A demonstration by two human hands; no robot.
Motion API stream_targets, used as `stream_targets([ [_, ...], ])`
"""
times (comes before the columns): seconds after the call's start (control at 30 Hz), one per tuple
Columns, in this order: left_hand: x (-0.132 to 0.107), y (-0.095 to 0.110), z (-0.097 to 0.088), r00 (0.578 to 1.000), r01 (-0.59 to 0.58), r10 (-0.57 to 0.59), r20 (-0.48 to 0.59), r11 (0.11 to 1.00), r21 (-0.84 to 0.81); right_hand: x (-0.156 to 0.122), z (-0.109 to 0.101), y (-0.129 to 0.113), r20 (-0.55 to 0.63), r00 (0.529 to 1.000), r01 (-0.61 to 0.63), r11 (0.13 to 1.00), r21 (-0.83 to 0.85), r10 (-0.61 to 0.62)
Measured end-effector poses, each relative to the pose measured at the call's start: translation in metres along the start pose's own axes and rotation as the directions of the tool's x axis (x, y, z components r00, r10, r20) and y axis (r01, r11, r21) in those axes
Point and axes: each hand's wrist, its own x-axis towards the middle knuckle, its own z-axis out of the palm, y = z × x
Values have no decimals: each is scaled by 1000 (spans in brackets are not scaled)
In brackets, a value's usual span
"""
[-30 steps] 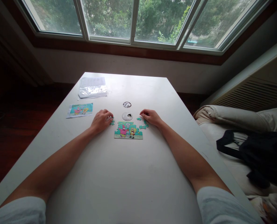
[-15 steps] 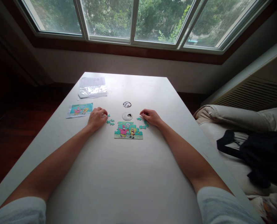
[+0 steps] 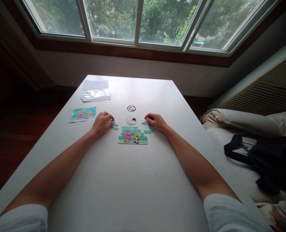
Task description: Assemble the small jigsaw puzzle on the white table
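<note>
From where I stand, the half-built puzzle (image 3: 132,138) lies flat mid-counter (image 3: 133,180), its straight bottom edge toward the person and its top edge ragged. The left hand (image 3: 103,123) rests just left of it, fingers curled beside a few teal loose pieces (image 3: 115,128) — I can't tell if that grip holds one. The right hand (image 3: 156,121) is near a second teal cluster (image 3: 147,131), fingers bent toward the thumb; whether its grip has anything, I can't see. A printed picture (image 3: 85,113) lies beyond the left hand, near a clear plastic sleeve (image 3: 96,93).
</note>
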Motion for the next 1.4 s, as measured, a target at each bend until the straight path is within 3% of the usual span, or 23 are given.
stream_targets([
  [0.2, 1, 1, -6, 999, 39, -39, 36, 999, 10, 0, 1, 1, 3, 1000, -3, 1000, 9, 3],
  [0.4, 2, -1, -30, 952, 104, -106, 286, 994, 24, 1, 1, 4, 4, 1000, 0, 1000, 4, 0],
  [0.6, -4, 23, -50, 879, 58, -84, 470, 996, 70, 0, 0, 5, 7, 1000, 7, 1000, -3, -7],
  [0.8, -7, 43, -40, 916, 31, -79, 393, 992, 125, -1, 0, 4, 8, 1000, -2, 1000, -1, 2],
  [1.13, -11, 42, -22, 960, -24, -11, 280, 992, 123, -1, -1, 3, 11, 1000, -1, 1000, -13, 1],
  [1.4, -14, 54, -24, 960, 59, -113, 255, 976, 210, 0, 0, 7, 8, 1000, 15, 1000, -3, -15],
])
